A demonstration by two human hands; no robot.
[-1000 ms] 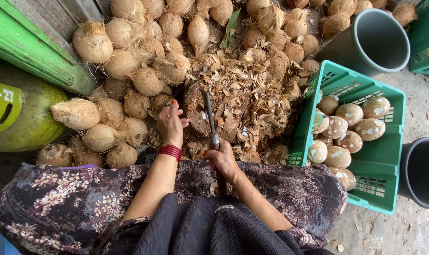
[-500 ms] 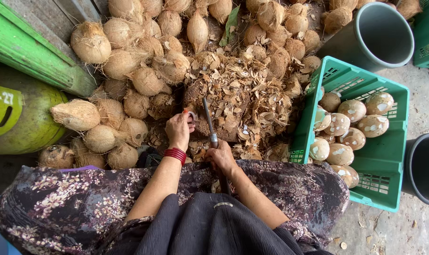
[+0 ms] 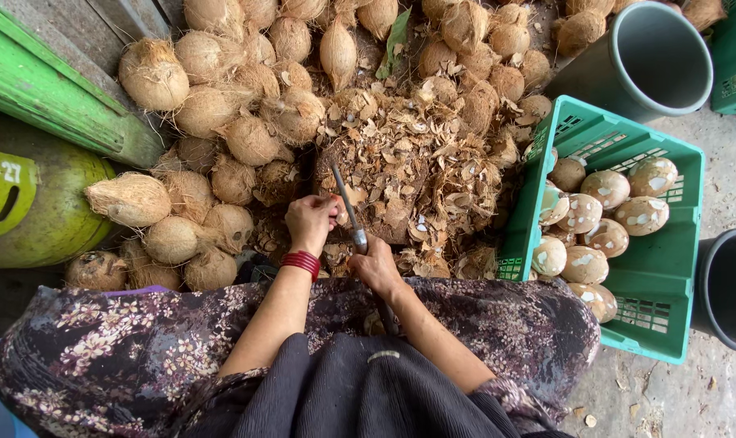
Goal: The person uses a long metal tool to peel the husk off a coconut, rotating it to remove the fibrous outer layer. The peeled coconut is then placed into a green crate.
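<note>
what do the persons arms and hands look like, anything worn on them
Both forearms are bare, with no sleeves reaching them and no gloves on either hand. The left hand has a stack of red bangles at the wrist. The right hand shows no bangle, watch or ring that can be made out.

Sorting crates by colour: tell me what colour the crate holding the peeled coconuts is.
Green, clearest in the head view: crate.

Coconut heap left, husk pile centre, crate of peeled coconuts right
</note>
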